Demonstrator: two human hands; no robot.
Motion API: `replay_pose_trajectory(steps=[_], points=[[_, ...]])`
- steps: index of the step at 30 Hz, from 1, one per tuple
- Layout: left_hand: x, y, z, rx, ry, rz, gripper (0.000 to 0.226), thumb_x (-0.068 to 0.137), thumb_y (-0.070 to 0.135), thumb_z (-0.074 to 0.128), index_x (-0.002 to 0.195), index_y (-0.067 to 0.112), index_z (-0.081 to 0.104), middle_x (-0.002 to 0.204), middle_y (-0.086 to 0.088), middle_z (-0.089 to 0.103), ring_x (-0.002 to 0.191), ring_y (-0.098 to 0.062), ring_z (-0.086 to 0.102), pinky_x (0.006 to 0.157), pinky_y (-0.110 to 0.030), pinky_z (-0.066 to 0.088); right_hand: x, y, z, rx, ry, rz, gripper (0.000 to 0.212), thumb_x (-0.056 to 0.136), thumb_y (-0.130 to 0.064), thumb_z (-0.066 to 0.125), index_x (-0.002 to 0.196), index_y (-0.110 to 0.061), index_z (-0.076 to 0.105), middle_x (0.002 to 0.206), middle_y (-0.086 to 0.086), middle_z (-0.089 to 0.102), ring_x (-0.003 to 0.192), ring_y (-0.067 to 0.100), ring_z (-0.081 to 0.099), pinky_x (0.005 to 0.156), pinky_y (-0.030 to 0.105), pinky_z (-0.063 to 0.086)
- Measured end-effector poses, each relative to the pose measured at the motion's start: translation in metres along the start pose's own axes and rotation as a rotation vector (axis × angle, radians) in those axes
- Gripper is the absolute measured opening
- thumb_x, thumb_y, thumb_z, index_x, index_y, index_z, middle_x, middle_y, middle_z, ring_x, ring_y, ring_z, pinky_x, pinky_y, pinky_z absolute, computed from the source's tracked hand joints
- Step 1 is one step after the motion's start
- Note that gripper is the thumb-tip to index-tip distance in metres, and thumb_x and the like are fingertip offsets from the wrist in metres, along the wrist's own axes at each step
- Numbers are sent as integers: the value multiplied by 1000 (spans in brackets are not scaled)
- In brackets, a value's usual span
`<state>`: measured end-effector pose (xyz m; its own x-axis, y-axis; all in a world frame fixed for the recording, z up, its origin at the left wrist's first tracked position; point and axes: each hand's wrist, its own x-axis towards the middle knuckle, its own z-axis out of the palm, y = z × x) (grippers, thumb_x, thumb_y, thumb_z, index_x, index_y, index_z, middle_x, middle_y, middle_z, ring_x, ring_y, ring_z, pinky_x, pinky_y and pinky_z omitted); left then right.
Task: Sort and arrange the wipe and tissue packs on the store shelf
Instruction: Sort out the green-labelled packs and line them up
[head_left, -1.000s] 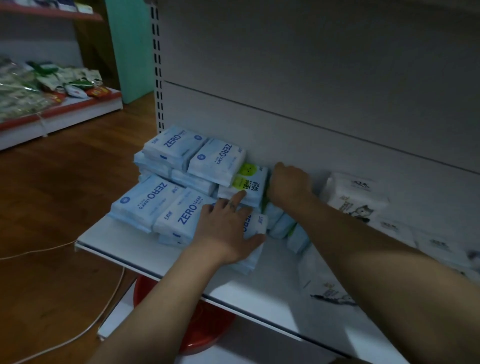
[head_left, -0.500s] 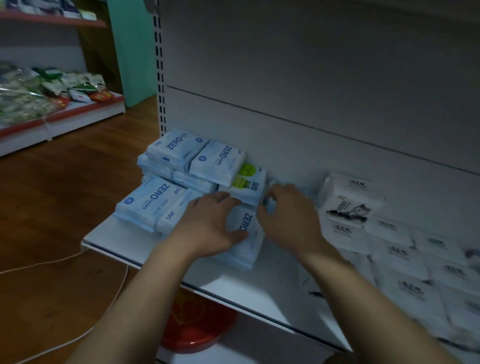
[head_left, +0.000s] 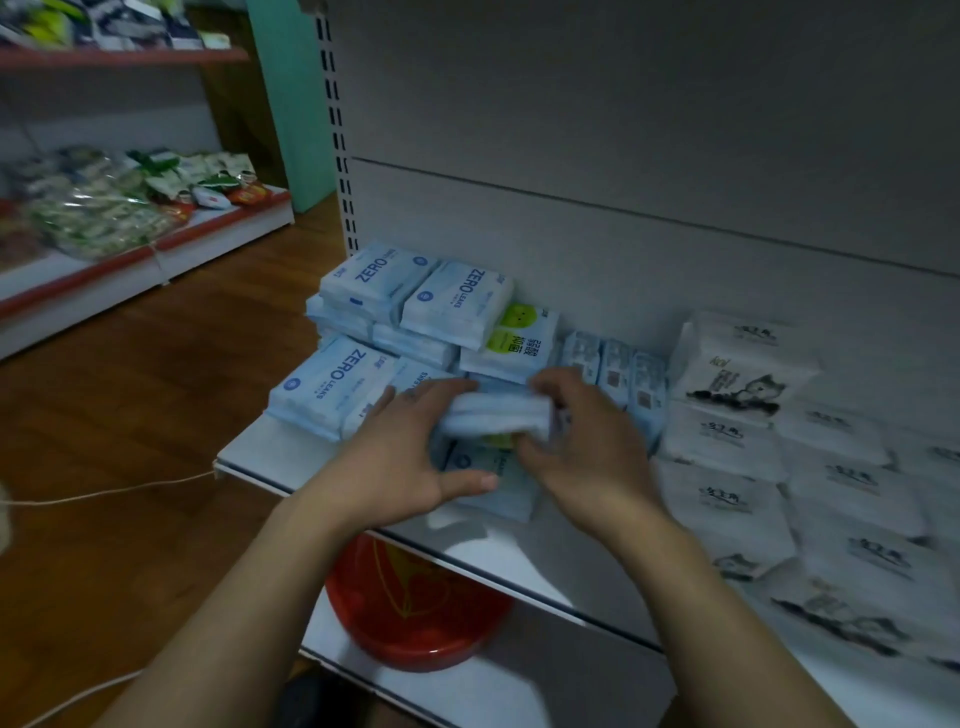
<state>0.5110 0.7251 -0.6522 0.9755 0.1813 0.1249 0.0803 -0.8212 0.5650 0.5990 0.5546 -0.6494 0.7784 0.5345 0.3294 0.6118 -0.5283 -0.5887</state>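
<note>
Head view, left to right. At 9 o'clock of the frame, a red-edged display shelf (head_left: 156, 249) carries bagged goods; a white cord (head_left: 104, 490) lies on the wooden floor (head_left: 130, 374). The white store shelf (head_left: 275, 457) carries the packs. At 10 o'clock of the hands, blue ZERO wipe packs (head_left: 332, 384) lie flat in stacks, front and rear. A green-labelled pack (head_left: 519, 340) lies flat just behind the hands, at 12 o'clock. The left hand (head_left: 395, 462) lays nearly straight fingers against the left end of a pale blue held pack (head_left: 493, 413), its thumb spread apart below. The right hand (head_left: 587, 457) curls its fingers over the right end of the same pack, thumb beneath, and grips it. The held pack is raised just above another blue pack (head_left: 488, 480) lying flat at the shelf front; its label is blurred. At 1 o'clock, small blue packs (head_left: 613, 364) stand on edge in a row. At 3 o'clock, white cat-print tissue packs (head_left: 737, 379) lie in rows. A red basin (head_left: 415, 608) sits below the shelf, at 6 o'clock
</note>
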Motion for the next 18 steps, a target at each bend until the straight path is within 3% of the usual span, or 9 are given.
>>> replay_pose_trajectory(steps=[3,5,8,12,18], points=[[3,17,-2,-440,173,-58,47,72,36,84,110,25,60,103,6,70,95,-10,66,79,-23,53,5,-14,-16,584,208,88,45,73,-19,81,101,-40,53,93,-10,69,80,2,64,68,14,49],[7,23,0,-750,234,-126,44,67,28,86,104,19,64,96,-2,74,92,-20,70,78,-34,57,18,-19,-26,756,226,107,41,74,-19,81,104,-35,57,93,-4,71,83,7,68,71,20,54],[11,25,5,-1070,285,-226,48,65,20,84,108,7,65,101,-11,74,98,-31,69,79,-44,58,36,-19,-33,815,142,179,33,78,-20,77,109,-21,63,98,2,70,83,6,68,66,18,52],[13,21,2,-1263,286,-300,32,72,14,70,104,10,67,103,-12,73,94,-28,70,69,-36,59,27,-11,-14,857,10,325,47,74,-22,81,113,-30,57,107,3,68,93,16,69,70,32,57],[9,15,0,-1406,259,-297,46,70,12,78,110,10,56,99,-8,73,85,-22,71,66,-34,59,3,-20,6,1275,61,477,32,80,-6,72,107,-12,56,103,11,71,91,28,71,67,37,57]])
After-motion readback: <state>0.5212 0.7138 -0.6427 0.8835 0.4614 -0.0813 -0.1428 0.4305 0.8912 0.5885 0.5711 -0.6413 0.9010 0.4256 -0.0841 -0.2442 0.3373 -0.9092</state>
